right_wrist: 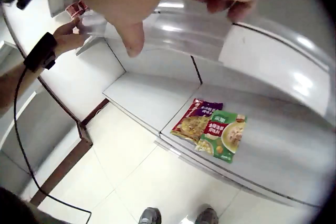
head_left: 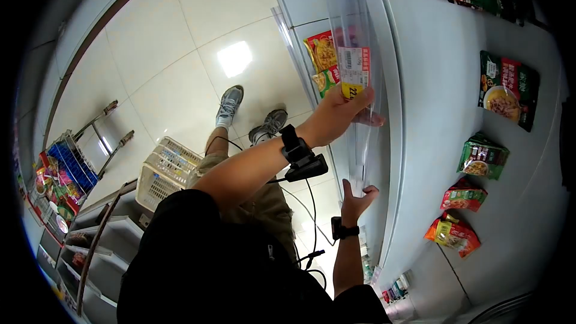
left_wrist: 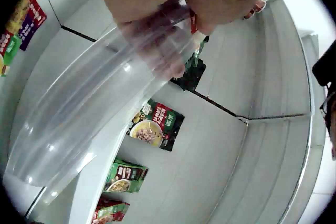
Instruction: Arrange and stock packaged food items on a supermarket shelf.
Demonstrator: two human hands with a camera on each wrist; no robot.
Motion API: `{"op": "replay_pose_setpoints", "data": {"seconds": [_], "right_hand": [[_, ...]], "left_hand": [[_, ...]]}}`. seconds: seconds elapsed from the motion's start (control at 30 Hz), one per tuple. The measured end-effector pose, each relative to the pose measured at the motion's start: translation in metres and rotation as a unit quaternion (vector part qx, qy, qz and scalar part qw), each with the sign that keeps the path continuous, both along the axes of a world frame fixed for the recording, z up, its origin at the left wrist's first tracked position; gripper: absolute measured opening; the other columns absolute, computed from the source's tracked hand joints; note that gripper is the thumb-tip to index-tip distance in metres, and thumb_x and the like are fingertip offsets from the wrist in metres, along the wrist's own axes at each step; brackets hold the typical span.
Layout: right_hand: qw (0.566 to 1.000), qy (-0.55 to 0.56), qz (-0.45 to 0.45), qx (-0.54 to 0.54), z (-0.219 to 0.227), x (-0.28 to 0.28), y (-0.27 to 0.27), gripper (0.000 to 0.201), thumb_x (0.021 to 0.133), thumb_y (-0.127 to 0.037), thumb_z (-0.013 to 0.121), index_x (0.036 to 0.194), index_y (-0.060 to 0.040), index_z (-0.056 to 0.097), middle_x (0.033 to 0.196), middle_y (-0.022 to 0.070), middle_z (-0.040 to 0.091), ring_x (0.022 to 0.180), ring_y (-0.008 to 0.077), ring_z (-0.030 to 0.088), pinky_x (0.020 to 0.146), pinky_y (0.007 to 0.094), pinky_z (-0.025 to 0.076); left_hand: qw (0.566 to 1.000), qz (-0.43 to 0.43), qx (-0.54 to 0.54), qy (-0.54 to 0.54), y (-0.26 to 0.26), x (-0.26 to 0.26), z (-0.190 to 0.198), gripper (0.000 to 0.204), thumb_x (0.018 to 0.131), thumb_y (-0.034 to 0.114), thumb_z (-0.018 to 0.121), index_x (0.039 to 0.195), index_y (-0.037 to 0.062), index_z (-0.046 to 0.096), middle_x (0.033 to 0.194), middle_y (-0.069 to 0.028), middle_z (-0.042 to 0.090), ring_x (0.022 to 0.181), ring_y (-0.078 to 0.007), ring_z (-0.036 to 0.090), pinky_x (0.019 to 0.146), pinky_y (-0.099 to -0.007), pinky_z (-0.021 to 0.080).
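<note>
My left hand [head_left: 336,114] grips a long clear plastic shelf strip [left_wrist: 79,119], fingers seen through the plastic in the left wrist view. Beside the thumb, a white, red and yellow price label [head_left: 354,63] shows against the strip. Farther along the same strip is my right hand [head_left: 357,205]. In the right wrist view its thumb [right_wrist: 134,39] lies across the strip's near face, with the fingers bent over at the upper edge. Below the strip lie a red-and-yellow food packet [right_wrist: 190,124] and a green one [right_wrist: 224,134] on a grey shelf [right_wrist: 142,95].
A higher shelf holds a dark packet [head_left: 509,91], a green packet [head_left: 483,156] and red packets [head_left: 463,195]. Behind me are a cream plastic basket [head_left: 168,171] and a loaded shopping cart [head_left: 69,168]. Black cables [head_left: 312,204] hang from the wrist cameras.
</note>
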State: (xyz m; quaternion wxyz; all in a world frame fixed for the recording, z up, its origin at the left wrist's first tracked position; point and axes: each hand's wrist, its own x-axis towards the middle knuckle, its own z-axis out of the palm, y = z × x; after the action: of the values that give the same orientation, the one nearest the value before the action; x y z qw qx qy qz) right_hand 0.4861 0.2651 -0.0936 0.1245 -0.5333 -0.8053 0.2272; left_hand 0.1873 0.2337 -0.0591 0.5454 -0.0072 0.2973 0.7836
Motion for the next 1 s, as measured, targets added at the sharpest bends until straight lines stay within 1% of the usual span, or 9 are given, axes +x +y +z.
{"op": "replay_pose_setpoints", "data": {"seconds": [0.03, 0.2, 0.3, 0.4, 0.47, 0.53, 0.7, 0.9, 1.0], "right_hand": [[0.999, -0.043, 0.009, 0.005, 0.006, 0.006, -0.001, 0.062, 0.056, -0.014, 0.083, 0.097, -0.0021, 0.039, 0.095, 0.0101, 0.037, 0.088, 0.0232, 0.036, 0.082, 0.0351, 0.032], [0.984, -0.113, 0.069, 0.119, 0.049, 0.002, -0.006, 0.069, 0.055, -0.012, 0.082, 0.109, -0.0002, 0.043, 0.102, 0.0146, 0.043, 0.097, 0.0294, 0.042, 0.086, 0.04, 0.035], [0.993, -0.083, 0.083, 0.026, 0.07, 0.009, 0.0, 0.044, 0.057, -0.01, 0.079, 0.088, -0.0013, 0.05, 0.075, 0.0074, 0.048, 0.068, 0.0216, 0.047, 0.064, 0.0334, 0.042], [0.99, -0.125, 0.065, -0.02, 0.091, 0.015, 0.009, 0.044, 0.055, -0.01, 0.08, 0.084, -0.0026, 0.048, 0.074, 0.006, 0.046, 0.064, 0.0176, 0.043, 0.059, 0.0298, 0.039], [0.987, -0.114, 0.1, 0.059, 0.1, 0.003, 0.015, 0.045, 0.053, -0.01, 0.081, 0.081, -0.0049, 0.046, 0.07, 0.0028, 0.041, 0.061, 0.0144, 0.038, 0.057, 0.0264, 0.036], [0.984, -0.136, 0.108, 0.044, 0.11, 0.002, 0.023, 0.045, 0.053, -0.01, 0.081, 0.08, -0.0051, 0.045, 0.069, 0.0018, 0.039, 0.062, 0.0132, 0.037, 0.057, 0.0258, 0.036], [0.989, -0.135, 0.038, 0.038, 0.108, 0.023, 0.025, 0.045, 0.054, -0.01, 0.082, 0.078, -0.0053, 0.044, 0.071, 0.0009, 0.038, 0.063, 0.0117, 0.036, 0.057, 0.0246, 0.035], [0.98, -0.153, 0.023, 0.127, 0.095, 0.038, 0.03, 0.042, 0.053, -0.01, 0.083, 0.076, -0.005, 0.048, 0.071, 0.0057, 0.046, 0.06, 0.0182, 0.043, 0.053, 0.0293, 0.038], [0.974, -0.167, 0.026, 0.151, 0.089, 0.036, 0.032, 0.041, 0.056, -0.011, 0.082, 0.075, -0.0035, 0.047, 0.07, 0.0061, 0.044, 0.06, 0.0189, 0.043, 0.055, 0.0305, 0.039]], "left_hand": [[0.999, 0.013, 0.019, -0.039, 0.0, 0.0, -0.002, 0.028, 0.094, 0.028, 0.044, 0.102, 0.0017, 0.044, 0.084, -0.0033, 0.047, 0.083, -0.0217, 0.065, 0.083, -0.0368, 0.054], [0.992, 0.008, 0.048, -0.113, -0.001, 0.006, -0.011, 0.033, 0.093, 0.033, 0.043, 0.108, 0.0034, 0.042, 0.086, -0.0031, 0.045, 0.083, -0.0233, 0.064, 0.085, -0.0408, 0.053], [0.987, 0.011, 0.051, -0.15, 0.004, 0.007, -0.01, 0.036, 0.092, 0.035, 0.045, 0.111, 0.0043, 0.041, 0.089, -0.0035, 0.047, 0.088, -0.0225, 0.062, 0.087, -0.0444, 0.05], [0.972, 0.036, 0.099, -0.21, 0.008, 0.001, -0.026, 0.037, 0.091, 0.036, 0.049, 0.114, 0.0068, 0.042, 0.099, -0.0052, 0.05, 0.096, -0.0217, 0.058, 0.089, -0.0465, 0.046], [0.954, 0.049, 0.149, -0.256, 0.012, -0.003, -0.037, 0.038, 0.09, 0.036, 0.051, 0.115, 0.0085, 0.043, 0.106, -0.006, 0.052, 0.1, -0.0212, 0.055, 0.091, -0.0464, 0.044], [0.972, 0.059, 0.109, -0.199, 0.016, -0.006, -0.043, 0.037, 0.088, 0.035, 0.054, 0.115, 0.0123, 0.045, 0.114, -0.0039, 0.053, 0.104, -0.019, 0.053, 0.093, -0.0436, 0.039], [0.963, 0.058, 0.176, -0.193, 0.027, -0.019, -0.039, 0.028, 0.09, 0.031, 0.052, 0.112, 0.0148, 0.049, 0.105, -0.0002, 0.058, 0.1, -0.0158, 0.053, 0.095, -0.0409, 0.036], [0.988, 0.14, -0.014, -0.057, 0.052, -0.033, -0.058, 0.023, 0.091, 0.026, 0.051, 0.097, 0.0052, 0.059, 0.086, -0.0041, 0.06, 0.078, -0.014, 0.058, 0.07, -0.0297, 0.053], [0.987, 0.15, -0.056, -0.024, 0.049, -0.036, -0.056, 0.023, 0.09, 0.024, 0.053, 0.096, 0.0033, 0.059, 0.085, -0.0047, 0.06, 0.078, -0.0141, 0.059, 0.071, -0.0293, 0.054]]}}
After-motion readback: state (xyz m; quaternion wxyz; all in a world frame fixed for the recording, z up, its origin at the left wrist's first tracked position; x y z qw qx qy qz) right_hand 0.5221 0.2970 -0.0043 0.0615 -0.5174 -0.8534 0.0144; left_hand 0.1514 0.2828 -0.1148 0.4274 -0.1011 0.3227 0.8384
